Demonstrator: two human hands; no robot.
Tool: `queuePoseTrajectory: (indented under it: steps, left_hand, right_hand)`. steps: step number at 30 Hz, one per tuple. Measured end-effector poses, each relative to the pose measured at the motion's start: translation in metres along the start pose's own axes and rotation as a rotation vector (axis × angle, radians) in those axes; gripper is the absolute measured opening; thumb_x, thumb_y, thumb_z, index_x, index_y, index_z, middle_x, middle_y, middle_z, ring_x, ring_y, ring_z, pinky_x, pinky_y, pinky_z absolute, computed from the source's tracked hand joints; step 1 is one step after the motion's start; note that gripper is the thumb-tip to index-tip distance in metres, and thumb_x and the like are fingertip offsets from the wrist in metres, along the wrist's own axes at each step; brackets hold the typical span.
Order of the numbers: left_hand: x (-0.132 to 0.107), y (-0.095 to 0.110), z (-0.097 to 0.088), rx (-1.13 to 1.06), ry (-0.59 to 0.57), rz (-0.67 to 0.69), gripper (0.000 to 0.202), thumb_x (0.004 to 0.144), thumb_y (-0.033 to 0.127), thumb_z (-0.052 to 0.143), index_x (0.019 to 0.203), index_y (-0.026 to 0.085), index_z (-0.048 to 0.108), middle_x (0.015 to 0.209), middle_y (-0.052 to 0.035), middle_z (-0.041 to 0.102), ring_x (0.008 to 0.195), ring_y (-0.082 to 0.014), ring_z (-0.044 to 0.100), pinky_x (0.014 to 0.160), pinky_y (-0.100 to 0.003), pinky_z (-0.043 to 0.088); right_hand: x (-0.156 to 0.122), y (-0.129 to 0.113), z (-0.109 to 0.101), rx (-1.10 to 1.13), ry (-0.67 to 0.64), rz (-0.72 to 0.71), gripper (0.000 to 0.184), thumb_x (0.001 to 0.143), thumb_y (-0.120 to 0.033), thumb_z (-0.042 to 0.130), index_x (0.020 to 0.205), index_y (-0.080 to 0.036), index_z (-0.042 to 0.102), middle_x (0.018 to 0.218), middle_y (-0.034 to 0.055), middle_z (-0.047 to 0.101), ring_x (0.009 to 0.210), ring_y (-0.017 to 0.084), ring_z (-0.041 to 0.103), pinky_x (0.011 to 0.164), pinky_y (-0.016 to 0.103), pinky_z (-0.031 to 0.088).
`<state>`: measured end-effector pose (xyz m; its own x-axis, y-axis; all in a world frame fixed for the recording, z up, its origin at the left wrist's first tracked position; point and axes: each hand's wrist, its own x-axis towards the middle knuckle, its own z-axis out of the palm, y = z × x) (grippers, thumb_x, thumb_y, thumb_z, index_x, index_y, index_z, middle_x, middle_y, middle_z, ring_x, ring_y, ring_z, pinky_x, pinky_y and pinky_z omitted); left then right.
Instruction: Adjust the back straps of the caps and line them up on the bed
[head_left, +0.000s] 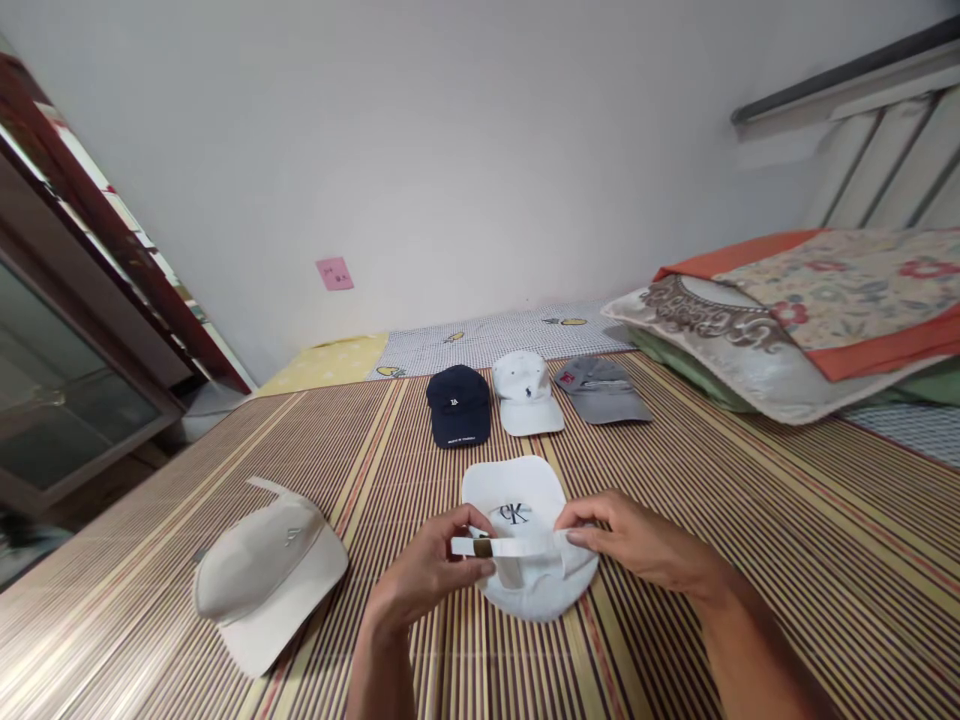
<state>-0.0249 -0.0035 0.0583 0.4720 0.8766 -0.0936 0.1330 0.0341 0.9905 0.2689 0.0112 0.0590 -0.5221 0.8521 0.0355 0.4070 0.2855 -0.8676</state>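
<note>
A white baseball cap [536,590] with dark letters on its front lies on the striped mat, brim pointing away from me. Its white back strap with a brassy buckle is raised between my hands. My left hand [439,560] pinches the strap near the buckle, thumb below and fingers above. On the other side, my right hand [622,535] grips the cap's rear edge where the strap joins it, between thumb and forefinger. To the left rests a beige cap [259,565], tilted, its strap sticking up.
Behind the white cap stand a navy cap [458,405], another white cap [525,390] and a grey cap [604,390] in a row. A stacked pillow [712,340] and folded floral cloth [847,290] lie at right. The striped mat [360,500] reaches toward a wall [465,150].
</note>
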Motion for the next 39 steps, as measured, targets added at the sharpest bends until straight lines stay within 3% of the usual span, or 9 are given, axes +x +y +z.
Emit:
queuePoseTrajectory:
  steps: [17,24,39]
  left_hand:
    - [-0.001,0.004,-0.001,0.058,0.015,0.072,0.009,0.08,0.021,0.071,0.086,0.02,0.064,0.079,0.0029,0.057,0.073,-0.0136,0.045,0.068,-0.027,0.031]
    - [-0.002,0.009,0.001,0.051,-0.007,0.079,0.017,0.085,0.033,0.076,0.086,0.021,0.064,0.084,0.0007,0.06,0.081,-0.0168,0.05,0.075,-0.029,0.035]
    - [-0.002,0.004,-0.001,-0.026,-0.06,0.073,0.02,0.086,0.035,0.079,0.089,0.02,0.065,0.079,0.0034,0.057,0.073,-0.0126,0.046,0.07,-0.028,0.034]
  right_hand:
    - [0.001,0.011,-0.002,0.0,0.001,-0.001,0.021,0.09,-0.029,0.06,0.093,-0.018,0.078,0.091,0.0042,0.077,0.086,0.022,0.065,0.076,0.031,0.044]
    - [0.0,0.008,-0.003,0.011,0.028,0.019,0.023,0.09,-0.032,0.059,0.095,-0.019,0.078,0.095,0.0048,0.078,0.09,0.024,0.068,0.08,0.033,0.047]
    - [0.0,0.012,-0.005,0.006,0.018,0.009,0.021,0.094,-0.031,0.059,0.094,-0.019,0.077,0.092,0.0037,0.076,0.086,0.021,0.064,0.075,0.031,0.044]
